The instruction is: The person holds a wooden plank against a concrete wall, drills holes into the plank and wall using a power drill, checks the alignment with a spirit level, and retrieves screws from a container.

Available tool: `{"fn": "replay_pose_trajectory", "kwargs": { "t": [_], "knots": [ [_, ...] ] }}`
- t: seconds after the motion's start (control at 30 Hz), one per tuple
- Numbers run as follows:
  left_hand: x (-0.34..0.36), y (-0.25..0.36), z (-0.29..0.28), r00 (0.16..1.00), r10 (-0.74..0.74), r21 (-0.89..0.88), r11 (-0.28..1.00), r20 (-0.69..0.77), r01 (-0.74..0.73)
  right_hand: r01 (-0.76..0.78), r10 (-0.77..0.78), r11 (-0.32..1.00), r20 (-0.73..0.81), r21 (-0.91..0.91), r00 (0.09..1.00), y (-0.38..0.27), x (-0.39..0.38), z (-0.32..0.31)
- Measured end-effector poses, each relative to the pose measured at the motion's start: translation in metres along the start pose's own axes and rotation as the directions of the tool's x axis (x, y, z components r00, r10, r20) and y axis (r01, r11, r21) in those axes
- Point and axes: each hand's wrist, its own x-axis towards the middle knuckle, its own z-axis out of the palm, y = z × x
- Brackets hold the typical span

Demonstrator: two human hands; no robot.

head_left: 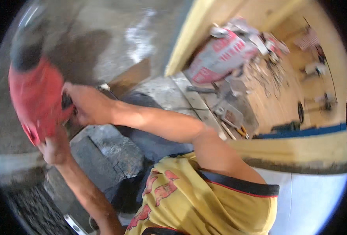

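Note:
At the left, my left hand (56,150) is curled closed at the lower edge of a large blurred red shape (36,98). This shape has a dark rounded top and may be a person in a red shirt; motion blur hides the details. My right hand (85,103) is also closed, higher up along the red shape's right side. A small dark piece (67,101) shows beside its fingers, too smeared to name. Below my hands lie a grey flat slab (93,158) and a rough grey stone-like block (120,150), close to my dark trousers (156,143).
A yellow-edged wooden compartment (291,147) stands at right. It holds a white-and-red sack (220,56), tangled wires (267,74), a clear plastic tray (230,114) and a yellow-handled tool (243,131). A brown board (132,78) lies beyond my right forearm. A spirit level (74,225) lies at lower left.

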Motion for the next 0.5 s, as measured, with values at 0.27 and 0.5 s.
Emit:
{"fn": "replay_pose_trajectory", "kwargs": {
  "t": [0.27,0.5],
  "knots": [
    [0.027,-0.041,0.136,0.715,-0.069,0.337,0.910,0.696,-0.240,-0.449,-0.122,0.706,-0.719,-0.548,0.685,-0.013,-0.111,-0.209],
    [-0.090,-0.124,0.001,0.809,-0.501,0.623,0.749,0.308,0.226,-0.877,0.088,0.479,-0.993,-0.031,0.083,0.038,-0.272,-0.303]
  ]
}}
